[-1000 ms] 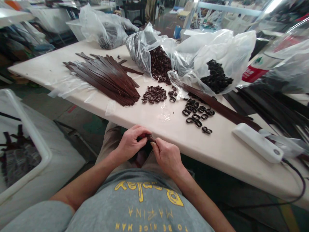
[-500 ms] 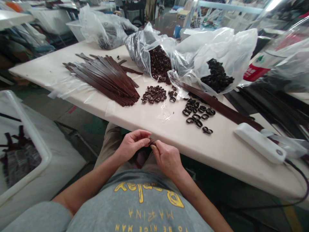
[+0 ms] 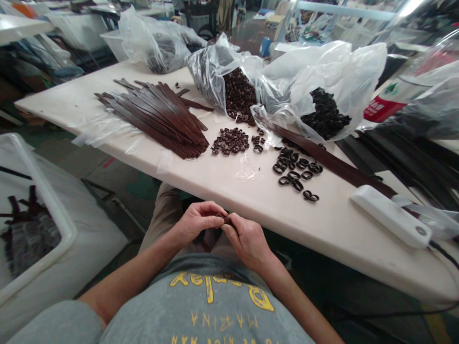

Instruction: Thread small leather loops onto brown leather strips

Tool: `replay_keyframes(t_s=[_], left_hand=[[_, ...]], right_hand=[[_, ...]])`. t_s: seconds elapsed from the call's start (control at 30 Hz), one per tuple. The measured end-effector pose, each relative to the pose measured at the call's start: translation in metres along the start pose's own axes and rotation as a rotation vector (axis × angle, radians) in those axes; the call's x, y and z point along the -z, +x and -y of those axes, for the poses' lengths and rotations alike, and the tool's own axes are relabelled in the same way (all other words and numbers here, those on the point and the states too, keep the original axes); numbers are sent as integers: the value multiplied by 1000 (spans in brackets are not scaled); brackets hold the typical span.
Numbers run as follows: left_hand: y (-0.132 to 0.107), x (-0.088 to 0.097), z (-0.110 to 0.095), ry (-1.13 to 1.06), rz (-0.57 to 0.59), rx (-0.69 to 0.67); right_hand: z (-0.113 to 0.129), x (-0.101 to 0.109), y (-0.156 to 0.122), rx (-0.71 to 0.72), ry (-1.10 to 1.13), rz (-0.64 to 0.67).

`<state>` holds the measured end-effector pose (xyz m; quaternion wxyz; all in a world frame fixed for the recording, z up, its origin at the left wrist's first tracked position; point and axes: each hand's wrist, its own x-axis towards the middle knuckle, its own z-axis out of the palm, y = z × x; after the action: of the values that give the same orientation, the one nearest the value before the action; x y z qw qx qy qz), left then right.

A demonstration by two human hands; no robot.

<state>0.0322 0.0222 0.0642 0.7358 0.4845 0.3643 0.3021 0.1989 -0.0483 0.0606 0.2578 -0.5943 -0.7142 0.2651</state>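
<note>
Beside the near edge of the surface (image 3: 218, 176), pinches a partly hidden brown piece (image 3: 227, 220) between left hand (image 3: 199, 221) and right hand (image 3: 248, 239), presumably for fine control.

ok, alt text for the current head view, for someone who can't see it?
Bare left hand and right hand meet in front of a pale table, both pinching a small dark brown piece. On the table lie fanned brown strips, small brown loops, larger black loops and clear plastic bags; a white-rimmed bin stands at left.
</note>
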Motion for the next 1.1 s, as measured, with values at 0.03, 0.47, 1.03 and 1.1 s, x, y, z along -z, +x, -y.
replay_keyframes(t_s=[0.03,0.47,1.03,1.1], left_hand=[[0,1,0,-6,-7,-6],[-4,1,-2,-75,37,92],[-2,6,-2,-88,4,-63],[-2,6,-1,-81,11,-56]], right_hand=[[0,-1,0,-2,-12,-3],[0,2,1,-6,68,95],[-3,-2,-4,-55,-27,83],[-4,-5,-4,-46,-64,96]])
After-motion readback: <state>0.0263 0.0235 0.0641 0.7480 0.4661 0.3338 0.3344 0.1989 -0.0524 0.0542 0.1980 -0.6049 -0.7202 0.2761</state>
